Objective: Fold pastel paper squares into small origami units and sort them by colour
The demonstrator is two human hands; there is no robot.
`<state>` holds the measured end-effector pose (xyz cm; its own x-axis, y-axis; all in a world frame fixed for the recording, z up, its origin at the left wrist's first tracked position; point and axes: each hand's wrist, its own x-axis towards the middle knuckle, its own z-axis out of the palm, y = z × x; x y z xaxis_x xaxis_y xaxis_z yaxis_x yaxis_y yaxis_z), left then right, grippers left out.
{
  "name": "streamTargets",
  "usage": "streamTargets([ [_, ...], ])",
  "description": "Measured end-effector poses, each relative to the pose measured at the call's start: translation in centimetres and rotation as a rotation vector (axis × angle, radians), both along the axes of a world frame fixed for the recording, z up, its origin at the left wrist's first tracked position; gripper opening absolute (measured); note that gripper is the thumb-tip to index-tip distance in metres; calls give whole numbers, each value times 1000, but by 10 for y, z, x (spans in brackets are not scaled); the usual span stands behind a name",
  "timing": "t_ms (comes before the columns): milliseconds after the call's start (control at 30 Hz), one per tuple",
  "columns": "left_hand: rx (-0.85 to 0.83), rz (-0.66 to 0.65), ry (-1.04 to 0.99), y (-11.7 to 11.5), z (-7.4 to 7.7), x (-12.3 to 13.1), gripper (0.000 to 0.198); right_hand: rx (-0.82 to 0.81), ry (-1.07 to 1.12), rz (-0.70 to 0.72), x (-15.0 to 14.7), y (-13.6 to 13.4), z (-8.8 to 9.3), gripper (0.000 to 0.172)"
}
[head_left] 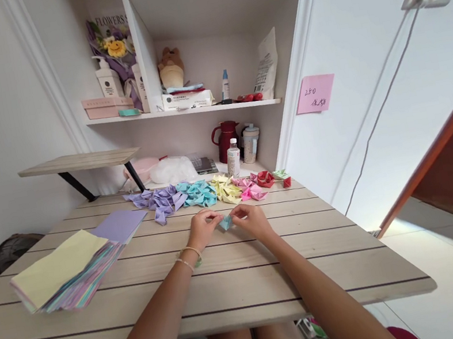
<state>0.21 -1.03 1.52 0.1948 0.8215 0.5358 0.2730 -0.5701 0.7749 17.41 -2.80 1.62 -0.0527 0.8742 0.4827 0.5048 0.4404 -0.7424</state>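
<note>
Between my two hands is a small folded piece of light blue paper (pixel 226 223), held just above or on the wooden table. My left hand (pixel 203 229), with bracelets at the wrist, pinches its left side between thumb and fingers. On the opposite side, my right hand (pixel 253 220) pinches the paper's right edge. Just beyond the hands lies a row of folded paper pieces: purple ones (pixel 164 201), blue ones (pixel 198 193), yellow ones (pixel 225 189), pink ones (pixel 251 188), a red one (pixel 265 179) and green ones (pixel 280 174).
A fanned stack of coloured paper sheets (pixel 62 268) lies on the table (pixel 247 288) at left, beside purple sheets (pixel 120 226). A small raised shelf (pixel 80 161) stands behind. At the back are a bottle (pixel 233 158), a red jug (pixel 226 140) and a tumbler (pixel 251 144).
</note>
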Motion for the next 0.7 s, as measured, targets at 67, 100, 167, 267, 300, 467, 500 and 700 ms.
streamTargets([
  [67,-1,-2,-12,0,0,0,14,-31,11,40,0,0,0,13],
  [100,-3,-17,-7,0,0,-1,15,-46,11,71,0,0,0,13],
  [167,2,-50,13,0,-1,-1,15,-71,3,120,-1,0,-1,14],
  [267,35,-81,51,-1,-2,-1,17,-74,-28,109,-1,1,-3,15],
  [300,48,-85,68,-1,-2,-1,17,-68,-41,97,-1,1,-4,14],
  [467,86,-92,147,-3,-1,-1,18,-62,-62,59,0,2,-8,16],
  [500,87,-90,157,-4,0,-1,18,-65,-69,62,0,2,-8,16],
  [700,10,-46,26,-5,2,2,17,-54,-119,50,0,-1,-4,13],
])
